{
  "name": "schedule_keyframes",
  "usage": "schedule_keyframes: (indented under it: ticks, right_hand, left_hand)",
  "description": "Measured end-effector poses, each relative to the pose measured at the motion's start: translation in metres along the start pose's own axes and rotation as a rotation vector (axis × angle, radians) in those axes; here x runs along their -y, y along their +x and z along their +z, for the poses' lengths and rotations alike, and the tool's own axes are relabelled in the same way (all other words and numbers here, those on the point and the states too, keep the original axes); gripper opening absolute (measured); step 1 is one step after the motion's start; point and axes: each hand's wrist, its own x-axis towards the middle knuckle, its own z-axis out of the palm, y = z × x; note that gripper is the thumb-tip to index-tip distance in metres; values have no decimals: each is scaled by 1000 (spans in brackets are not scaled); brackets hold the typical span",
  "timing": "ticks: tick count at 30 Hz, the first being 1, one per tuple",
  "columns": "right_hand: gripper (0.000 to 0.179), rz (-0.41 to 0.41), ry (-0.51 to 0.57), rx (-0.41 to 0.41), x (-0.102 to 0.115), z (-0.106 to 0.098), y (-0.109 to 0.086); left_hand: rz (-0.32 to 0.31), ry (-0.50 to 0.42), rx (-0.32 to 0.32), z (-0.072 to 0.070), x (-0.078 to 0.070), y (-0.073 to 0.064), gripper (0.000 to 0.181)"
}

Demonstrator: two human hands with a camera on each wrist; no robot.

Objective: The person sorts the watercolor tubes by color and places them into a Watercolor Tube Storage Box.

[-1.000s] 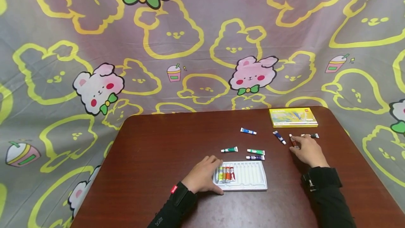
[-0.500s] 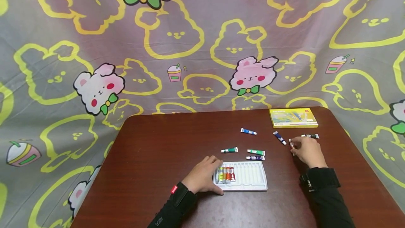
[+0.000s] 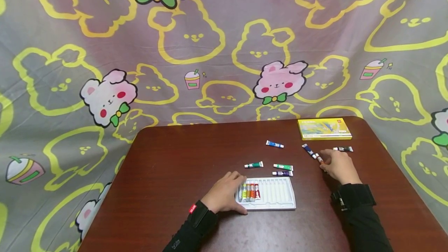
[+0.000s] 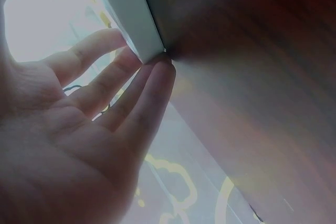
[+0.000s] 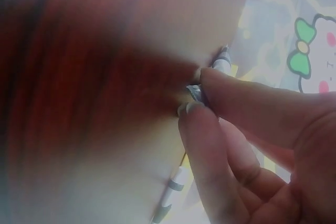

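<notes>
A white plastic tray (image 3: 278, 193) lies on the table, with several paint tubes (image 3: 250, 191) in its left slots. My left hand (image 3: 224, 193) holds the tray's left end, thumb at the near edge. In the left wrist view, fingertips touch the side of the tray (image 4: 128, 17). To the right, my right hand (image 3: 341, 166) pinches a brownish paint tube (image 3: 319, 158) by its near end, its white cap beside the cap of a dark blue tube (image 3: 308, 151). The right wrist view shows thumb and index finger on its crimped silvery end (image 5: 196, 94); the rest is hidden.
Beyond the tray lie a dark green tube (image 3: 253, 165), a light green tube (image 3: 283, 167), a violet tube (image 3: 282, 173) and a blue tube (image 3: 274, 144). A black tube (image 3: 343, 149) lies past my right hand. A yellow box (image 3: 324, 129) sits at the back right edge.
My right hand drew the brownish tube a little toward me, then swung its cap left, close to the dark blue tube. The left hand and tray have stayed put.
</notes>
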Motion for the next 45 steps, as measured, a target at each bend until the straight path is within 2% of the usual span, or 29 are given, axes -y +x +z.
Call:
schedule_keyframes:
  ticks: [10, 20, 23, 27, 30, 32, 34, 38, 41, 45]
  right_hand:
    - [46, -11, -38, -18, 4, -1, -2]
    - [51, -51, -107, 67, 0, 6, 1]
    - [48, -63, -114, 49, -2, 6, 2]
    - [47, -88, -153, -13, 1, 3, 0]
    - [39, -126, -152, -79, 14, 3, -2]
    - [31, -179, -109, -91, 28, 7, -2]
    - [21, -255, -49, -56, 43, 14, -2]
    - [12, -378, 12, 79, 65, 33, -1]
    - [11, -383, -9, 127, 72, 44, 0]
    - [12, -361, -29, 131, 75, 50, 0]
  left_hand:
    - [-14, -8, 6, 0, 1, -2, 100]
    - [-16, -6, 8, 1, 3, -1, 101]
    - [-10, -5, 4, 1, 4, -2, 101]
    - [-5, -5, 2, 1, 3, -2, 101]
    - [-6, -4, 0, 0, 3, -3, 101]
    - [-9, -4, 0, -1, 3, -3, 101]
    - [-11, 0, 0, -2, 3, -3, 101]
    - [-10, -3, 3, -2, 1, -2, 101]
    - [-10, -4, 4, -2, 0, -2, 101]
    - [-11, -1, 8, -2, -1, -2, 101]
